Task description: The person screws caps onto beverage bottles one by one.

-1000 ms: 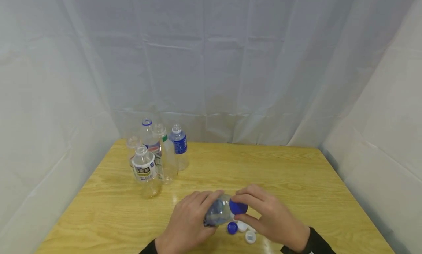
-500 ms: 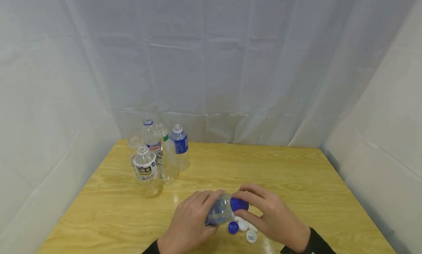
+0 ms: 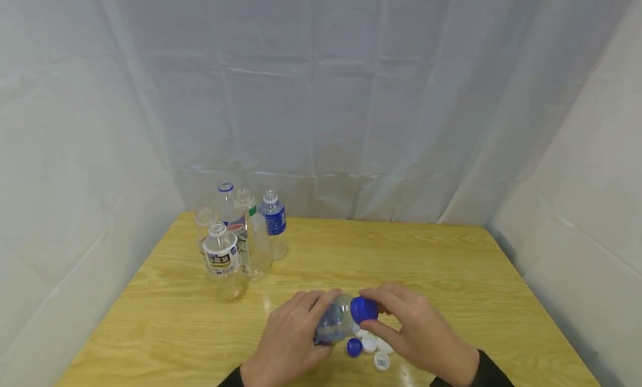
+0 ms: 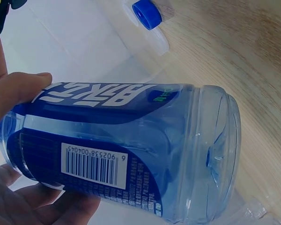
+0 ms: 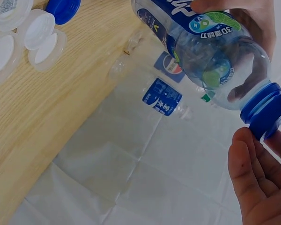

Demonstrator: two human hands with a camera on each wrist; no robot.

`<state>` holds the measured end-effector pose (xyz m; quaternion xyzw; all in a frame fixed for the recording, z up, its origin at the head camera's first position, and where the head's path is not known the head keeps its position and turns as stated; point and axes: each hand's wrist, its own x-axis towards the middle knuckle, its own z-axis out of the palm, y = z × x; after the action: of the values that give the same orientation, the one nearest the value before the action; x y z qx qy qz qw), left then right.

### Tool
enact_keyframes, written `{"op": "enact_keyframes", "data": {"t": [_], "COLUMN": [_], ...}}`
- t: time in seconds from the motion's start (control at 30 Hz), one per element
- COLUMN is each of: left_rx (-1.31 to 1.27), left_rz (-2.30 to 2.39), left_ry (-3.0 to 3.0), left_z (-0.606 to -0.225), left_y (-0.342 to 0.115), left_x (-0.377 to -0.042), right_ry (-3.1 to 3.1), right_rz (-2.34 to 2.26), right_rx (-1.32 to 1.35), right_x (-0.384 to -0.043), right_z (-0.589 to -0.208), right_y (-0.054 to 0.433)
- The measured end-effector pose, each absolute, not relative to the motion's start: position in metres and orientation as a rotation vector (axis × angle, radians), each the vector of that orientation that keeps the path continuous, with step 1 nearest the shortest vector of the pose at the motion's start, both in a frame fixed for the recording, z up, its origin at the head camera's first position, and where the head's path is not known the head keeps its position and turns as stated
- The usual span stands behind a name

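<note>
My left hand (image 3: 291, 338) grips a clear plastic bottle (image 3: 335, 321) with a blue label, fingers and thumb round its body. The bottle lies tilted nearly on its side above the table, its neck pointing right. In the left wrist view the label (image 4: 89, 159) shows a barcode, and the bottle's base faces right. My right hand (image 3: 418, 334) pinches the blue cap (image 3: 364, 310) on the bottle's mouth between thumb and fingers. A blue ring of the neck (image 5: 257, 102) shows against the cap in the right wrist view. Under the hands lie a loose blue cap (image 3: 354, 347) and several white caps (image 3: 382, 361).
At the table's back left stand several uncapped bottles: one with a white label (image 3: 220, 259), one with a blue label (image 3: 275, 222) and a tall clear one (image 3: 259, 245) among them. Pale sheeting (image 3: 321, 108) surrounds the wooden table (image 3: 401, 253) at the back and sides.
My right fingers have shifted round the blue cap, which now shows more of its side. The left hand and bottle have stayed almost still. The standing bottles have not moved.
</note>
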<state>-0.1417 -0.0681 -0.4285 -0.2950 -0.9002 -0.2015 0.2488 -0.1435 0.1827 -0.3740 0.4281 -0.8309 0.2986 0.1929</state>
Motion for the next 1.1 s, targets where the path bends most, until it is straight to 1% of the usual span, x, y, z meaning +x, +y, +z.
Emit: {"op": "enact_keyframes", "data": {"t": [0.27,0.47,0.73,0.87,1.1], "left_rx": [-0.833,-0.845,-0.856,-0.860,-0.870], "left_rz": [-0.565,-0.555,-0.553,-0.534,-0.528], "left_ry": [-2.489,-2.503,-2.510,-2.511,-2.519], "left_z": [-0.428,-0.427,-0.428,-0.429,-0.431], "left_y": [-0.067,-0.066,-0.063,-0.062,-0.061], "left_x": [-0.143,-0.142,-0.140,-0.140,-0.139], "right_ry": [-2.371,-2.384,-2.416,-2.405,-2.403], "right_rz": [0.766,0.732,0.702,0.611,0.486], "right_rx": [1.289,1.299,1.087,0.991,0.888], "right_x": [-0.144,-0.144,-0.143,-0.144,-0.147], "right_z": [-0.371,-0.369,-0.377,-0.383,-0.390], "right_y": [0.186,0.186,0.178,0.174,0.170]}}
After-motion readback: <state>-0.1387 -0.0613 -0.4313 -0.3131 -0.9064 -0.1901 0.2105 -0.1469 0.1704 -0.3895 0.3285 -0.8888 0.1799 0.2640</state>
